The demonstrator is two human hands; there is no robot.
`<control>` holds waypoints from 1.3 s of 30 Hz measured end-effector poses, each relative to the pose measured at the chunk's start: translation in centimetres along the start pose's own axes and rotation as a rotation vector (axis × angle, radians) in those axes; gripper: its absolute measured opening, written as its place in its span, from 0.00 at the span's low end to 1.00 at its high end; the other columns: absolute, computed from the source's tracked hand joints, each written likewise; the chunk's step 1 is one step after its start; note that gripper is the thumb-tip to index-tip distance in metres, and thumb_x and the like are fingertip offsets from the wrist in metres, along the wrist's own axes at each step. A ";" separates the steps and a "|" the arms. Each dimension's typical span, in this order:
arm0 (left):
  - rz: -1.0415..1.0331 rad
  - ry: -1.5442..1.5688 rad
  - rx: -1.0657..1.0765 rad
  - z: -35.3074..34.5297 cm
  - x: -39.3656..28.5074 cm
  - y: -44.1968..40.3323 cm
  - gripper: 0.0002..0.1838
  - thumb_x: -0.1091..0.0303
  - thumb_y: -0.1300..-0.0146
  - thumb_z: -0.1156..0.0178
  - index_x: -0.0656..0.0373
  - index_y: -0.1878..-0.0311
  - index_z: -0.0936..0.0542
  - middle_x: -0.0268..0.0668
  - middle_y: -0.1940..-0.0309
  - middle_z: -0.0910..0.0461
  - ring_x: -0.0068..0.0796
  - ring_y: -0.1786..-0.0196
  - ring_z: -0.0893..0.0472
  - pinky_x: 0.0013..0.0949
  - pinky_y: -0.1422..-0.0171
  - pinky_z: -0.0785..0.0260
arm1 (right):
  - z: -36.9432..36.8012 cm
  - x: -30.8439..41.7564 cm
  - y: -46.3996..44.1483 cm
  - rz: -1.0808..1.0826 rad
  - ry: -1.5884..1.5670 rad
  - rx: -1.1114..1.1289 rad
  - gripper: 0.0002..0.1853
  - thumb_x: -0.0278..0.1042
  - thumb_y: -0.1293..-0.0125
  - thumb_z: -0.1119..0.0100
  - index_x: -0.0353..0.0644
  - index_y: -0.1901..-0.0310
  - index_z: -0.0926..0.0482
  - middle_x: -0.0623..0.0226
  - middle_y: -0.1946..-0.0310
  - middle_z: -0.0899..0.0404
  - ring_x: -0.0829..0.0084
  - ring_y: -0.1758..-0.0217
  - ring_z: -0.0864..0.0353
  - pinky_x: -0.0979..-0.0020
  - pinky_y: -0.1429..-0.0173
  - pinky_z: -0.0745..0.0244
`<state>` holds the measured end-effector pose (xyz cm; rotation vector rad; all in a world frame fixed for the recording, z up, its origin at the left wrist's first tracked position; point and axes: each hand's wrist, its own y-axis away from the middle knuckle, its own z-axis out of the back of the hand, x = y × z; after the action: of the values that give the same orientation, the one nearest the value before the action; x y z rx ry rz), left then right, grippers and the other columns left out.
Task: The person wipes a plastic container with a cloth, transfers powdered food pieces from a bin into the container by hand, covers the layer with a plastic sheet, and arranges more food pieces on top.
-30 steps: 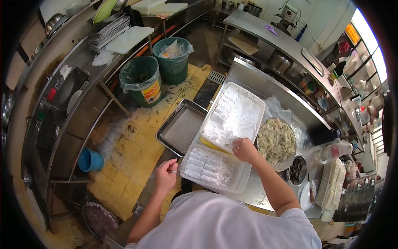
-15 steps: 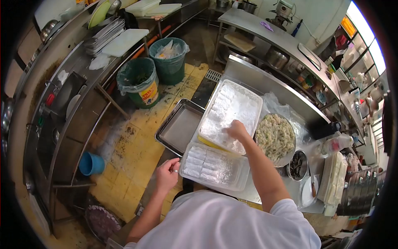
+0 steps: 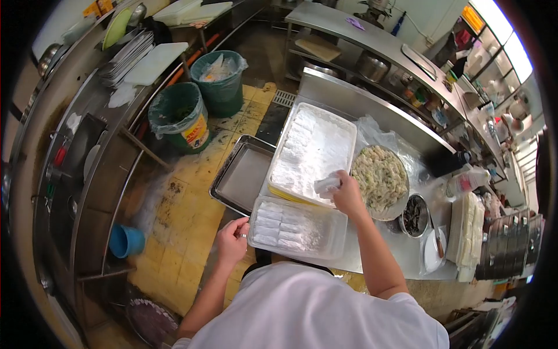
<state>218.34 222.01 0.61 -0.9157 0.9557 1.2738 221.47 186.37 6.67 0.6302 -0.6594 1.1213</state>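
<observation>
Apparently flouring, pinching a white oblong roll (image 3: 326,184) in the right hand (image 3: 349,195) above a white rectangular plastic tray (image 3: 329,114); curling the left hand (image 3: 232,239) against a translucent rectangular tub (image 3: 333,238), not clearly gripping; probably needing gentle holding.

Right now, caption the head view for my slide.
Right hand holds a white piece at the powdered tray; left hand by the tub of white rolls.

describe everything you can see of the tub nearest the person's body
The tub is rectangular, open-topped, translucent, plastic by its look. Floury white rolls lie in two columns at its left, loose powder beside them. It sits upright at the near end of the floured tray. The left hand is at its left corner; contact is unclear.
</observation>
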 end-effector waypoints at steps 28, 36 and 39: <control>-0.058 -0.051 0.220 -3.0 -2.4 -1.7 0.11 0.73 0.31 0.33 0.63 0.48 0.13 0.40 0.64 0.13 0.23 0.70 0.19 0.29 0.63 0.25 | -6.5 -7.0 11.6 0.056 0.320 -0.126 0.19 0.23 0.42 0.32 0.33 0.49 0.24 0.43 0.48 0.25 0.36 0.47 0.21 0.48 0.43 0.22; -0.055 -0.037 0.191 -3.2 -2.5 -1.5 0.11 0.73 0.31 0.33 0.64 0.48 0.13 0.40 0.65 0.13 0.23 0.70 0.20 0.29 0.63 0.25 | -6.6 -5.5 11.0 -0.018 0.263 -0.014 0.18 0.26 0.42 0.30 0.37 0.50 0.23 0.43 0.49 0.25 0.37 0.50 0.19 0.45 0.47 0.20; -0.026 -0.036 0.187 -3.1 -2.5 -1.5 0.11 0.73 0.31 0.33 0.65 0.48 0.13 0.39 0.65 0.14 0.23 0.70 0.20 0.29 0.63 0.25 | -7.1 -6.1 11.2 0.084 0.303 -0.066 0.12 0.26 0.42 0.31 0.39 0.56 0.20 0.45 0.51 0.24 0.39 0.52 0.18 0.46 0.48 0.19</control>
<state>219.47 218.12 1.95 -0.7554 1.0133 1.1546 210.28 191.47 -1.19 0.3678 -0.4626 1.2374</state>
